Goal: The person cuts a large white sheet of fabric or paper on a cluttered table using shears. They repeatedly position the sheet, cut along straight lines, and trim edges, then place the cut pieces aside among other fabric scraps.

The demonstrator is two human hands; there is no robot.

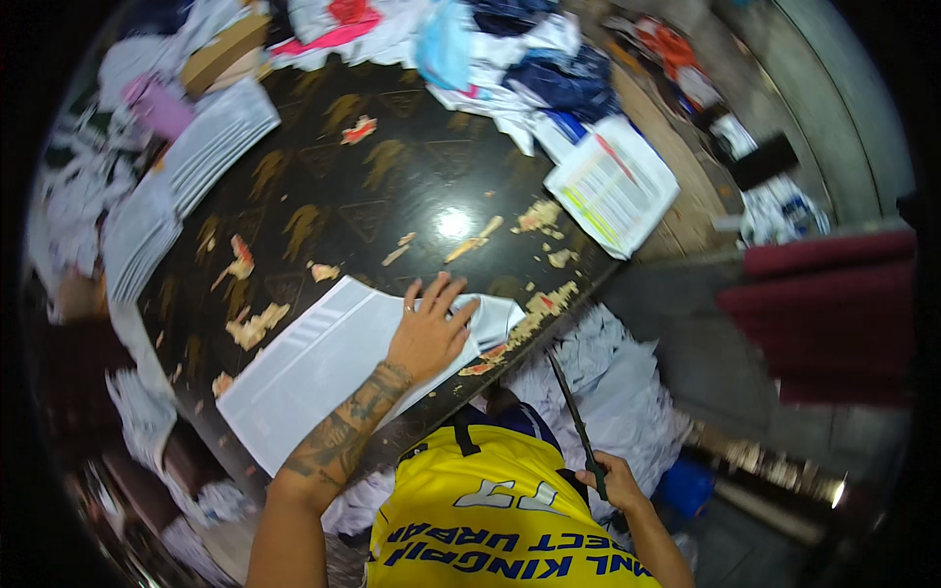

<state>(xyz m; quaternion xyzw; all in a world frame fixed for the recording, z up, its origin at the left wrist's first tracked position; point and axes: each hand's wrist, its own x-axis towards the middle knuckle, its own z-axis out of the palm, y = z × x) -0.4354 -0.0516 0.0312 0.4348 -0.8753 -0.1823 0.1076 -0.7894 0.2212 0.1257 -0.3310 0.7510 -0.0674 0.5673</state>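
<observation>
Now | left hand (429, 331) on one white sheet (312, 370) | right hand (610, 480) holding one knife (570, 403)

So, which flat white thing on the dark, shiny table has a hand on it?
The long white sheet by the near table edge: the bare left hand rests on it; the others lie untouched.

Wkshop: sheet stacks (223, 144) & scraps (257, 326)

A maroon cloth (828, 318) was at the right, a pinkish bundle (160, 108) upper left, a blue object (684, 488), possibly plastic, lower right.
</observation>
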